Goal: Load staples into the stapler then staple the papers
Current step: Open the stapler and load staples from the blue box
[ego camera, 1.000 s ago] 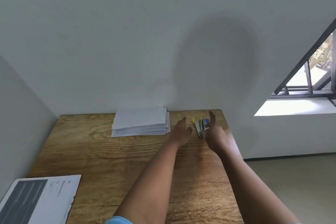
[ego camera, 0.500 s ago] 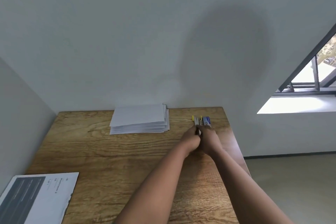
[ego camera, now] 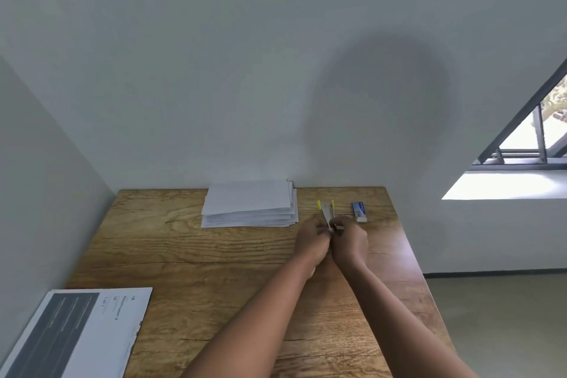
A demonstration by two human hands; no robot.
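Observation:
A small stapler (ego camera: 326, 212) with yellow tips lies near the table's far right, its front ends spread apart. My left hand (ego camera: 313, 239) and my right hand (ego camera: 349, 238) meet at its near end and both grip it, fingers curled. A small blue staple box (ego camera: 359, 211) lies just right of the stapler, apart from my hands. A stack of white papers (ego camera: 250, 204) sits at the far edge, left of the stapler. The stapler's near end is hidden by my fingers.
The wooden table (ego camera: 214, 270) fills a corner, with walls behind and to the left. A printed sheet (ego camera: 76, 331) lies at the near left. The table's right edge drops to the floor; a window is at the far right.
Both hands came together from either side of the stapler and took hold of its near end. The staple box now shows uncovered to the right.

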